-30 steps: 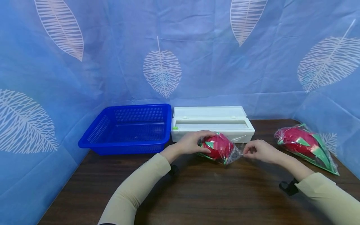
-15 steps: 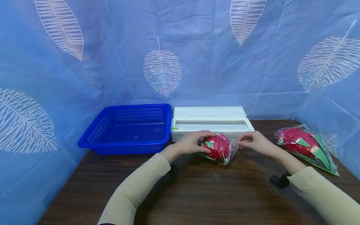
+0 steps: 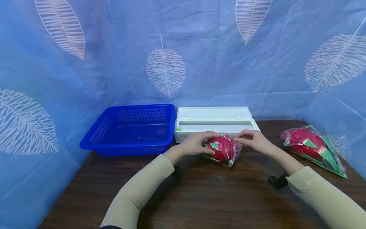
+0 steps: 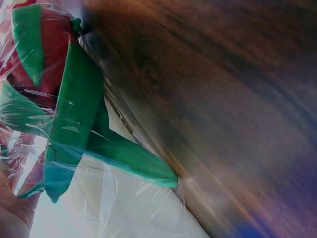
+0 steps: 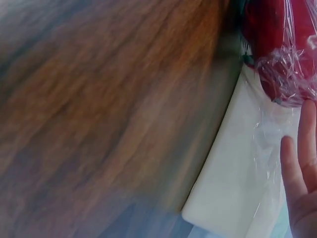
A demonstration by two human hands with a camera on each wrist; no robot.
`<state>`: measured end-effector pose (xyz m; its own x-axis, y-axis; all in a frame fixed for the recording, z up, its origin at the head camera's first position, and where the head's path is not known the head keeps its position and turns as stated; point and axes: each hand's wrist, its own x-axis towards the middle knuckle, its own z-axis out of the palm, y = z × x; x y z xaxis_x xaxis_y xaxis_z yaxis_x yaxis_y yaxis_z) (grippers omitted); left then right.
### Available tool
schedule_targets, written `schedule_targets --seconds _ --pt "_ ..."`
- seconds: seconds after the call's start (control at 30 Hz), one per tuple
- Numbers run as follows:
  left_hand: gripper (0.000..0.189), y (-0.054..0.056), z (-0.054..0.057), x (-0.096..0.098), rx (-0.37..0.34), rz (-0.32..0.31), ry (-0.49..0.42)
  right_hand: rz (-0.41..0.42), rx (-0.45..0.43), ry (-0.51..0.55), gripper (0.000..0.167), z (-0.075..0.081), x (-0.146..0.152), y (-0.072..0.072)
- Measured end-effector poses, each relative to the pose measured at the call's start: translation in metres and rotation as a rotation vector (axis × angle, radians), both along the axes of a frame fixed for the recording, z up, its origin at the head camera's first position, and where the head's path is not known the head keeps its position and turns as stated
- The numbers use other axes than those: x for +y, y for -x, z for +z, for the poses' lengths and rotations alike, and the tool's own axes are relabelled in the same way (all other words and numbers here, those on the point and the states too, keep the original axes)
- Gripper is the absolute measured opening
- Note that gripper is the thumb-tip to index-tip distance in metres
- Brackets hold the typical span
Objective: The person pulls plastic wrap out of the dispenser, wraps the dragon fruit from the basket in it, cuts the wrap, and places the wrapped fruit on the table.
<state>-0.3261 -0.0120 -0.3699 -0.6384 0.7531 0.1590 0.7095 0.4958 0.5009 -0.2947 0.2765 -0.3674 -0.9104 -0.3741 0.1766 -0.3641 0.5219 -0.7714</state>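
A red dragon fruit (image 3: 223, 148) with green scales lies in clear, crinkled cling film on the table, just in front of a long white box (image 3: 214, 125). My left hand (image 3: 197, 144) grips its left end, thumb in front and fingers over the top. In the left wrist view, green scales (image 4: 77, 99) show through the film. At the fruit's right end, my right hand (image 3: 253, 140) touches the gathered film (image 5: 290, 74). The right wrist view shows two nearly straight fingers, one against the film; the thumb is out of that view.
A blue plastic basket (image 3: 128, 147) stands at the left. The white box's lid (image 3: 214, 112) is raised, and a small green piece (image 3: 179, 128) sits at its left end. A second wrapped dragon fruit (image 3: 310, 143) lies at the right edge of the dark wooden table (image 3: 217, 203).
My right hand has moved left, bringing the loose film in from the right against the fruit. My left hand has stayed on the dragon fruit. The head view has shifted slightly.
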Motion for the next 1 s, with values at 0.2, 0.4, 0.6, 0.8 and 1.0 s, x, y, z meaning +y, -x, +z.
schedule_targets --seconds 0.2,0.4,0.6,0.8,1.0 --pt "0.068 -0.0006 -0.0002 0.0015 0.009 0.013 -0.001 -0.016 0.073 -0.066 0.009 -0.0003 -0.0069 0.0037" --pt "0.069 -0.0022 -0.001 0.0021 0.006 0.027 -0.002 -0.03 0.093 -0.045 0.013 -0.0025 -0.0084 0.0053" --pt "0.068 -0.0038 -0.0004 0.0024 -0.012 0.036 -0.02 -0.027 0.136 -0.099 0.006 -0.0018 -0.0108 0.0067" --pt "0.067 -0.0037 -0.001 0.0031 -0.013 0.044 -0.03 -0.048 0.164 -0.171 0.012 0.0002 -0.0079 0.0046" --pt "0.067 -0.003 -0.0004 0.0028 -0.05 0.067 -0.038 0.079 0.221 -0.222 0.023 0.0015 -0.0023 -0.0003"
